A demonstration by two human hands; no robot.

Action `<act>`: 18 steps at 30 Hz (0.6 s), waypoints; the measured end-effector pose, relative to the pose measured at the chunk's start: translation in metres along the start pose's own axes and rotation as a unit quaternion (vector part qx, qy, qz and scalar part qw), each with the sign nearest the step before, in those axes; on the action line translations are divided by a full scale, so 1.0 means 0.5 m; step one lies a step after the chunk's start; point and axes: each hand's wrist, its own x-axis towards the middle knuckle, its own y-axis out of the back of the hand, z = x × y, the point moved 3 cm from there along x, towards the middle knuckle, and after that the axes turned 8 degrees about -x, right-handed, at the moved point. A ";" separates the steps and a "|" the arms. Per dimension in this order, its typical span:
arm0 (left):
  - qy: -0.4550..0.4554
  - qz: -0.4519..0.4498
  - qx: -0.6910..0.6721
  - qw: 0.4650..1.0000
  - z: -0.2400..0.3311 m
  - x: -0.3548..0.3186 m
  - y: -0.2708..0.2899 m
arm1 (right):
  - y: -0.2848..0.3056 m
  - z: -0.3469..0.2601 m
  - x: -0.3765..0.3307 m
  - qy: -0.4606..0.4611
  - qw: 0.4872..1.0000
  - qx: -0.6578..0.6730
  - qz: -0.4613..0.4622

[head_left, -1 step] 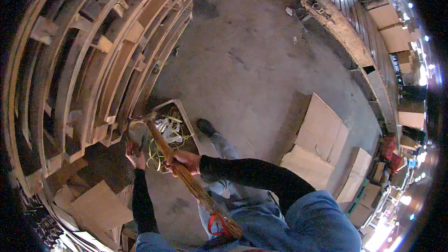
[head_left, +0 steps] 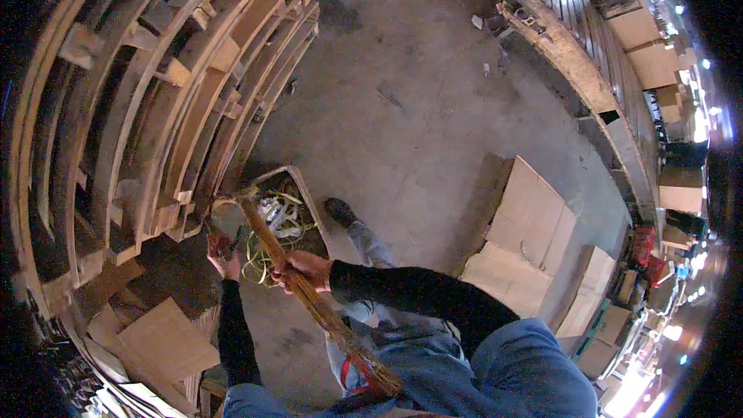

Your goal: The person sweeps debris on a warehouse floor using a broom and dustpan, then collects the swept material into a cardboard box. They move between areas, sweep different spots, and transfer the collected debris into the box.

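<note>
A long, rough brown stick [head_left: 308,297] slants from the bin's edge down to my waist, its surface coarse and straw-like toward the lower end. My right hand [head_left: 308,272] is wrapped round its middle. At the far end of the stick, a pale grey curved thing [head_left: 226,215] shows between it and my left hand; its kind is unclear. My left hand [head_left: 224,256] is closed beside a dark object I cannot make out. Near my waist a red loop [head_left: 347,370] lies against the stick.
A bin [head_left: 311,205] holds yellow strapping and clear plastic. Stacked wooden pallets [head_left: 193,77] rise at left. Flattened cardboard [head_left: 520,232] lies on the floor at right, cardboard pieces [head_left: 170,340] at lower left. A roller conveyor [head_left: 569,62] stands at far right.
</note>
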 end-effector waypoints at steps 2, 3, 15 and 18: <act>-0.014 0.012 -0.036 0.999 0.047 0.000 0.005 | -0.037 0.026 -0.027 0.061 0.996 0.031 -0.052; -0.007 0.004 -0.060 0.998 0.069 0.000 0.007 | -0.045 0.041 -0.039 0.057 0.998 0.008 0.005; -0.004 0.146 -0.186 0.972 0.231 -0.048 0.095 | -0.177 0.047 -0.130 0.010 0.996 0.034 -0.082; -0.028 0.224 -0.056 0.973 0.276 -0.048 0.125 | -0.186 0.026 -0.140 0.005 0.997 0.016 -0.073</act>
